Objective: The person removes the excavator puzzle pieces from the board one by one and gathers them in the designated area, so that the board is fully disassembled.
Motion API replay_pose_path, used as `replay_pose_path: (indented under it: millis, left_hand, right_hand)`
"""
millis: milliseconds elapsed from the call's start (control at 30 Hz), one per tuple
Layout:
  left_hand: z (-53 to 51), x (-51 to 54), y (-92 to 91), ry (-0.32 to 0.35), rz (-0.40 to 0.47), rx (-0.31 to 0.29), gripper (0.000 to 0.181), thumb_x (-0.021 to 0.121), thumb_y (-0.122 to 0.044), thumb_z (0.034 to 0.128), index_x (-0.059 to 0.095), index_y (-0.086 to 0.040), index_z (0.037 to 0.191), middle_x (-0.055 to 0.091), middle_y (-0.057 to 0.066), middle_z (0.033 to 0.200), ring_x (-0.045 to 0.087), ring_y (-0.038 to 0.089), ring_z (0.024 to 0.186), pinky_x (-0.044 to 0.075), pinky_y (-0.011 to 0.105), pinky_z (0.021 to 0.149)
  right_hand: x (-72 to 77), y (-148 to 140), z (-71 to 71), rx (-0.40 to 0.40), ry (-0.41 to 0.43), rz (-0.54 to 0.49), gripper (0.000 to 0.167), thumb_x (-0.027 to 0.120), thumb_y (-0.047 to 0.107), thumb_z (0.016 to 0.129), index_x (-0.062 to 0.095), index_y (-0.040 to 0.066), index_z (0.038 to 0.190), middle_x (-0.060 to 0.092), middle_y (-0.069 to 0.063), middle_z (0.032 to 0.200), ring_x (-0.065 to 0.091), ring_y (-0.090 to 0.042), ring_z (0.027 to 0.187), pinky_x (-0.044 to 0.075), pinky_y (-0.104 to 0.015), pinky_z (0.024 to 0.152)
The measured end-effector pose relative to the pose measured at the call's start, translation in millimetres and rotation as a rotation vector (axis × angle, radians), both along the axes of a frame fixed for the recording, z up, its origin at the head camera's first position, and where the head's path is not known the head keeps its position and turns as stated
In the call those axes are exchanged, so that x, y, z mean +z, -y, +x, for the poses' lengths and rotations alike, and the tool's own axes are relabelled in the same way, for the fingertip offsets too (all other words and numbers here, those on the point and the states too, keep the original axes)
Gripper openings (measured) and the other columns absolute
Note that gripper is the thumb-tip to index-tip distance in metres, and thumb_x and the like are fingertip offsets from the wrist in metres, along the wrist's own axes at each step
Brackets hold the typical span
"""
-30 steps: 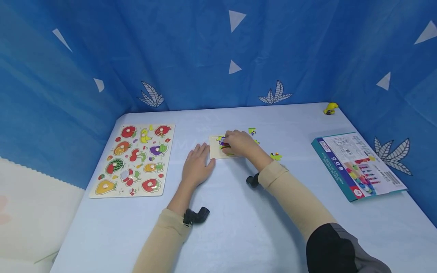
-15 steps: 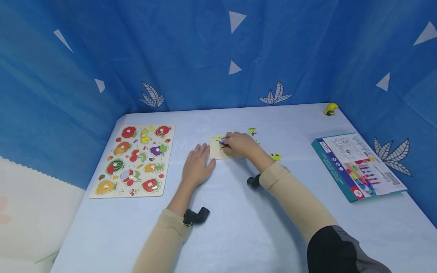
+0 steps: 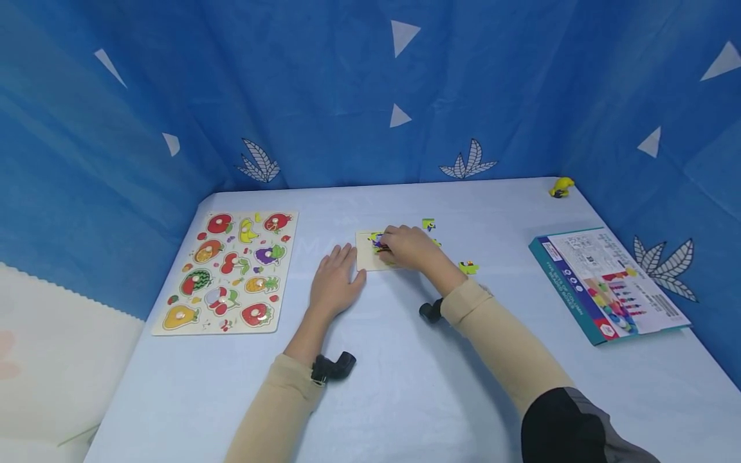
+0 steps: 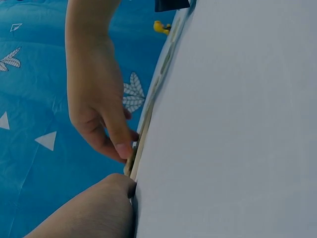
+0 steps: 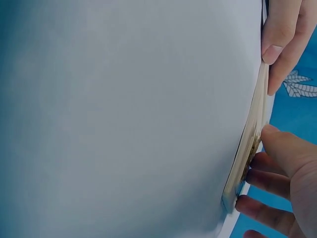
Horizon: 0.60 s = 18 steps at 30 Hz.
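Observation:
My left hand (image 3: 334,286) lies flat on the table with its fingers straight and touches the left edge of a small pale wooden puzzle board (image 3: 363,254). Over the board, my right hand (image 3: 412,247) bends its fingers and thumb down onto a yellow and purple puzzle piece (image 3: 377,242) and pinches it; the hand covers much of the board. In the right wrist view, the right thumb and fingertips meet low on top of the board (image 5: 245,153). Loose yellow-green pieces lie on the table: one piece (image 3: 428,224) behind the right hand, another piece (image 3: 467,267) to its right.
A fruit puzzle board (image 3: 226,273) with several knobbed pieces lies at the left. A teal-edged flat box (image 3: 608,283) lies at the right. A small yellow toy figure (image 3: 561,187) stands at the far right corner. A blue curtain (image 3: 336,96) hangs behind the table.
Both hands keep nearly the same places. The right fingers shift only slightly on the piece over the board, and the head view tilts a little.

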<state>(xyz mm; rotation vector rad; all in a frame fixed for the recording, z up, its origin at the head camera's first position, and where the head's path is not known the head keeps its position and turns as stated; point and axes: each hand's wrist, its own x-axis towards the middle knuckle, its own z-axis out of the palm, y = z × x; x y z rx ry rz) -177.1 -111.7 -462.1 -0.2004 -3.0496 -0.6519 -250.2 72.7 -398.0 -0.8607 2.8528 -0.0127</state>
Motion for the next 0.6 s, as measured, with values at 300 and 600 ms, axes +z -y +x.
replay_pose_path:
  millis: [300, 600]
  left_hand:
    - [0.2, 0.8, -0.4, -0.001, 0.003, 0.001, 0.065, 0.044, -0.046, 0.1000, 0.034, -0.014, 0.155, 0.028, 0.003, 0.165, 0.016, 0.023, 0.155, 0.012, 0.043, 0.127]
    - [1.0, 1.3, -0.5, -0.006, 0.011, -0.001, 0.065, 0.044, -0.046, 0.0999, 0.035, -0.013, 0.155, 0.028, 0.004, 0.164, 0.017, 0.023, 0.155, 0.013, 0.044, 0.127]
  right_hand:
    - [-3.9, -0.5, 0.3, -0.019, -0.026, -0.009, 0.048, 0.066, 0.044, 0.094, 0.064, 0.015, 0.132, 0.063, -0.004, 0.133, 0.060, -0.026, 0.121, 0.048, -0.050, 0.106]
    - [-5.3, 0.4, -0.5, -0.048, 0.002, -0.037, 0.051, 0.065, 0.045, 0.094, 0.062, 0.016, 0.135, 0.060, -0.006, 0.137, 0.057, -0.027, 0.123, 0.047, -0.050, 0.107]
